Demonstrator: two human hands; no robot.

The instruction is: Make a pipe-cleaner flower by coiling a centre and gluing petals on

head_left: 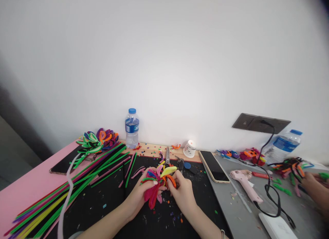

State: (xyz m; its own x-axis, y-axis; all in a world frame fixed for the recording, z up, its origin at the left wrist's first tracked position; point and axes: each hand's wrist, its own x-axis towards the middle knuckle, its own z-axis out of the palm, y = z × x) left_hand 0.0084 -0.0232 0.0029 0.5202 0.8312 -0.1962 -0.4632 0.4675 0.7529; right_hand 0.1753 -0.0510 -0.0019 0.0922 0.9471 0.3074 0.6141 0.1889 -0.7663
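Note:
Between my two hands is a multicoloured pipe-cleaner flower (153, 195) with pink, orange, yellow, green and blue petals. My left hand (144, 188) grips it from the left, thumb across the pink and green petals. On the other side, my right hand (183, 190) pinches an orange petal at the flower's edge. Both hands are raised over a black mat (102, 211). Just behind the flower lie scissors (168, 155) and a bunch of keys with a blue tag (187, 165).
Long pipe cleaners (64, 194) spread across the left side near finished flowers (102, 138) and a phone (60, 167). A water bottle (132, 129), paper cup (189, 149) and second phone (215, 167) stand or lie behind. At right are a pink glue gun (245, 187), cables, a power strip (276, 227) and another person's hand (315, 186).

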